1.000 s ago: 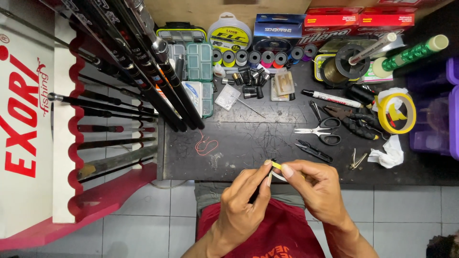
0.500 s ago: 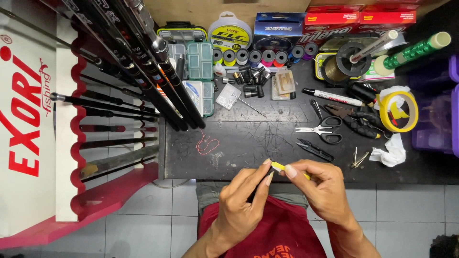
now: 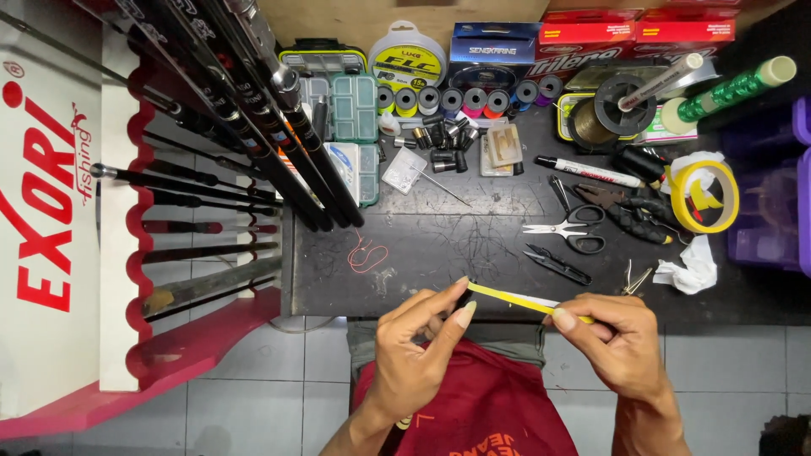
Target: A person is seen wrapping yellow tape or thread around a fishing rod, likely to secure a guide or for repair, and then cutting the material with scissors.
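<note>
My left hand (image 3: pixel 418 350) and my right hand (image 3: pixel 615 338) hold a thin yellow strip (image 3: pixel 512 298) stretched between them, just in front of the near edge of the dark worktable (image 3: pixel 439 253). The left fingertips pinch the strip's left end. Thumb and forefinger of the right hand pinch its right end. A yellow tape roll (image 3: pixel 701 196) lies on the table at the right.
Black fishing rods (image 3: pixel 253 127) lean in a red-and-white rack (image 3: pixel 127 245) at the left. Scissors (image 3: pixel 564 236), black pliers (image 3: pixel 629 211), a marker (image 3: pixel 589 172), thread spools (image 3: pixel 465 101), small tackle boxes (image 3: pixel 342 127), a red loop of line (image 3: pixel 365 253) and crumpled tissue (image 3: pixel 688 270) lie on the table.
My hands have drawn apart, the right one moving to the right, so a longer length of the yellow strip shows between them.
</note>
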